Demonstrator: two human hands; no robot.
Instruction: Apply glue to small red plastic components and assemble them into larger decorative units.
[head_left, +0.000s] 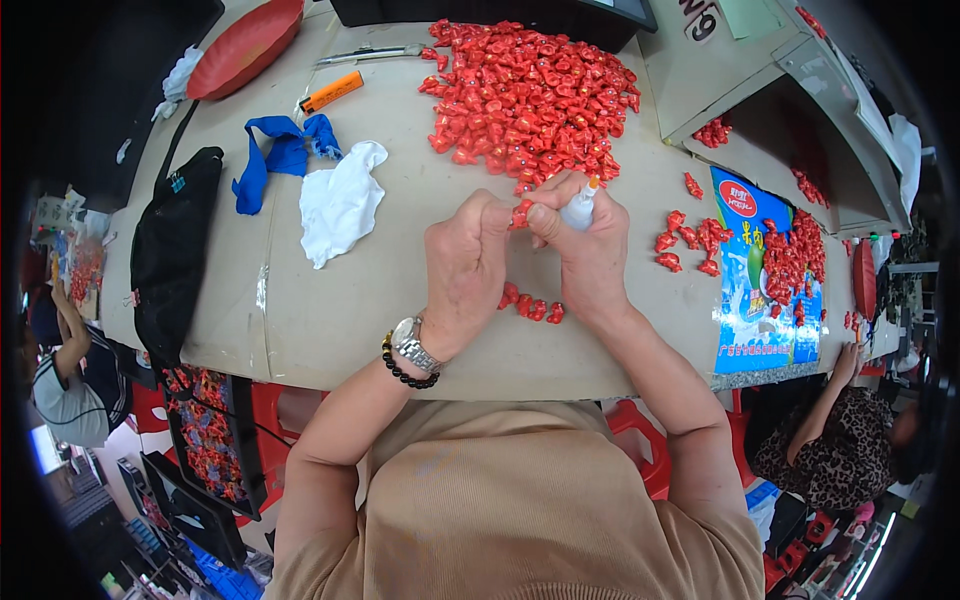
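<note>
My left hand (463,262) is closed, pinching a small shiny red plastic figure (521,214) between thumb and fingers. Close against it, my right hand (592,255) has its thumb at the figure's side. That hand also grips a small white squeeze bottle (578,212), its yellowish tip pointing up and away from me. Below my hands a short row of red figures (532,307) lies on the table. Just beyond them spreads a big heap of the same red figures (530,100). Fine detail of the held figure is covered by my fingers.
Left on the table (350,320) lie a white cloth (342,203), blue fabric strip (268,165), orange marker-like stick (332,92), red dish (245,48) and black bag (178,250). Right are more figures on a blue printed sheet (745,300), below a grey shelf (780,100). Other people work at both sides.
</note>
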